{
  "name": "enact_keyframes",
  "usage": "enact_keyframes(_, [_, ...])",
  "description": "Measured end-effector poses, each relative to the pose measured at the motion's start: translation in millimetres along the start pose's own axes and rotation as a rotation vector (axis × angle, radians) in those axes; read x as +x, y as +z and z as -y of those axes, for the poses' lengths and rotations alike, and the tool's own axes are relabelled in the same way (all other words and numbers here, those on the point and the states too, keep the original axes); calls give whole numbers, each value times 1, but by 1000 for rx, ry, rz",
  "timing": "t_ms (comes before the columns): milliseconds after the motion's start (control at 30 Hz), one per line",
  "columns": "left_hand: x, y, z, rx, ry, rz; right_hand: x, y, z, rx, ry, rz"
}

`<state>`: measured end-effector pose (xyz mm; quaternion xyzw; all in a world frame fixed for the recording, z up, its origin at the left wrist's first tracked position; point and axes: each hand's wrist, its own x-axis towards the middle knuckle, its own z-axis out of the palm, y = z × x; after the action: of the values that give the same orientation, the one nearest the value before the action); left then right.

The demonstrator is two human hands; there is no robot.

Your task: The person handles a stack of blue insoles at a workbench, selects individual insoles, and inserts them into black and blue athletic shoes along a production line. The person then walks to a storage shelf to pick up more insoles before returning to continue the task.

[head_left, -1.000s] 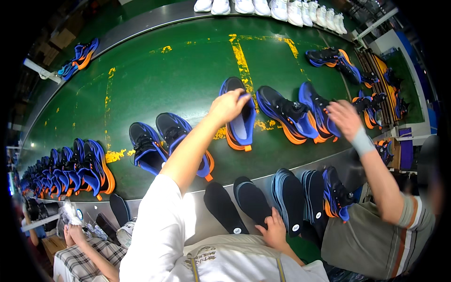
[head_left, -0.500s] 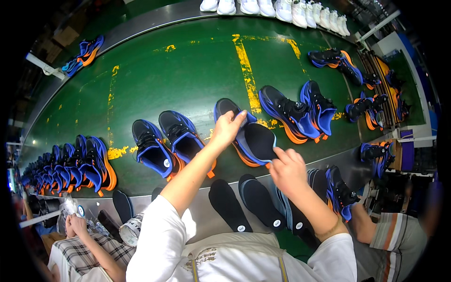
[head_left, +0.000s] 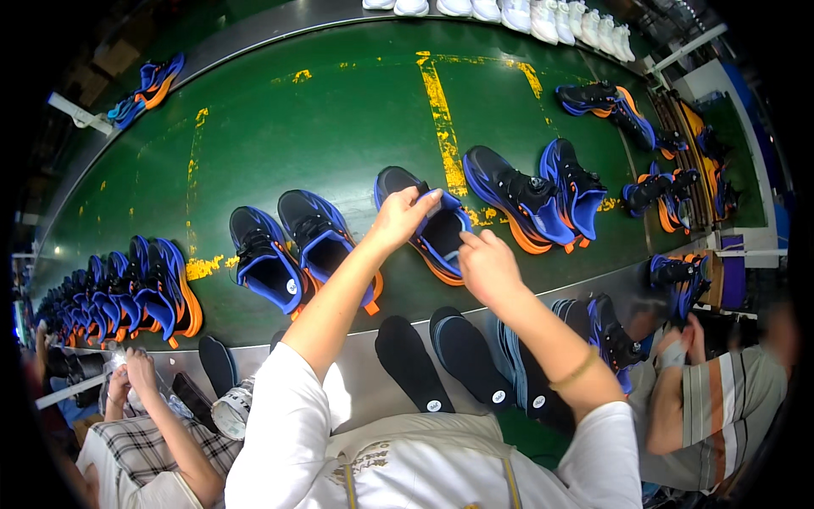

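A black and blue sneaker (head_left: 393,179) with an orange sole lies in front of me on the green belt, its opening toward me. My left hand (head_left: 402,218) is closed on its tongue side, thumb along the upper. At the heel collar, my right hand (head_left: 489,267) has its fingers pinched together on the rim. A dark insole (head_left: 441,232) shows down inside the opening; whether the right fingers touch it too is hidden. Left of it stands a pair of matching sneakers (head_left: 315,219), and on the right another pair (head_left: 511,193).
Loose black insoles (head_left: 409,360) with round white stickers lie along the metal ledge (head_left: 360,356) before me. More sneakers (head_left: 161,284) are lined up at far left. White shoes (head_left: 517,15) stand beyond the belt. A person's hands (head_left: 136,373) work at left; another person (head_left: 721,399) is at right.
The insole, which stuck up out of the sneaker's heel with my right hand on its edge, now sits down inside. My right hand has moved forward and left to the collar.
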<state>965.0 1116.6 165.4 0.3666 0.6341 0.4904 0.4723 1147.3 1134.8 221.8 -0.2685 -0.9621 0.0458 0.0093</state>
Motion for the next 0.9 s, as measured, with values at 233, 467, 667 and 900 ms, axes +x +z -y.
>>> enact_keyframes(233, [-5,-13,-17,20,-30,147,14,15,12,119,175,53])
enact_keyframes(467, [5,-13,2,-31,36,222,37,-17,-15,211,9,569])
enact_keyframes(667, [9,-10,1,-44,-17,239,38,36,-15,91,-149,335])
enact_keyframes(900, [7,-15,-1,63,70,170,56,42,-10,-213,-238,655])
